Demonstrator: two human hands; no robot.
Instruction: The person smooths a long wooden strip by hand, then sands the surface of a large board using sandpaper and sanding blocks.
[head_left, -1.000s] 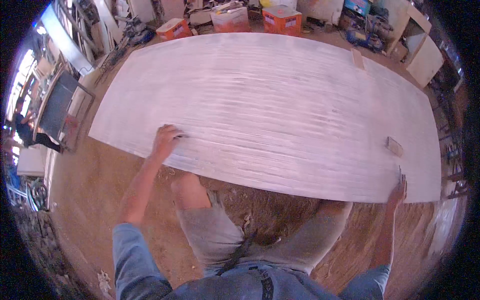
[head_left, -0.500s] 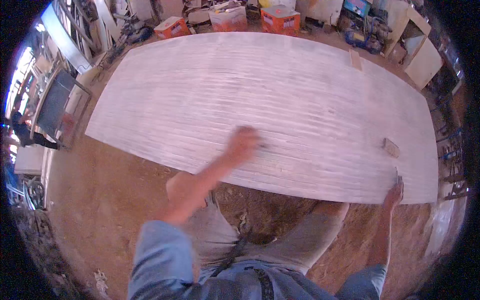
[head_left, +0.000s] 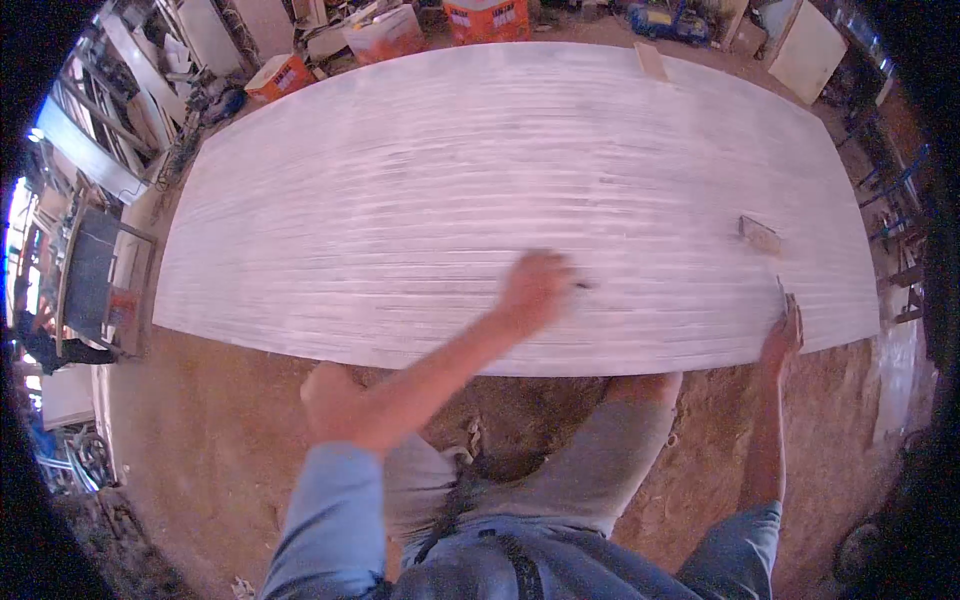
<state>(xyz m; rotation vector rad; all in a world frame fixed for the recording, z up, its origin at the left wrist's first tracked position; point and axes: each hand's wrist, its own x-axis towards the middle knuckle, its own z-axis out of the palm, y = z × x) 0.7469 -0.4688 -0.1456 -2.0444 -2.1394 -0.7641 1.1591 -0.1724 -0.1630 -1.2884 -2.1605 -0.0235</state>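
Observation:
A large pale board (head_left: 450, 180) with whitish streaks along its length lies in front of me. My left hand (head_left: 540, 285) is over its near middle, blurred, fingers curled around a small dark object (head_left: 582, 286) that I cannot make out. At the board's near right edge, my right hand (head_left: 784, 335) is closed on a thin flat tool (head_left: 783, 292), its type unclear. A small rectangular block (head_left: 760, 236) lies on the board just beyond my right hand.
A wooden strip (head_left: 652, 62) lies at the board's far edge. Orange boxes (head_left: 486, 20) and a blue machine (head_left: 668, 22) stand behind it. At the left are a dark-topped table (head_left: 90, 260) and a partly visible person (head_left: 60, 352). Brown ground surrounds the board.
My left hand has swept rightward across the board from its left part, still curled. The view has shifted, and my right hand remains near the right edge with the tool.

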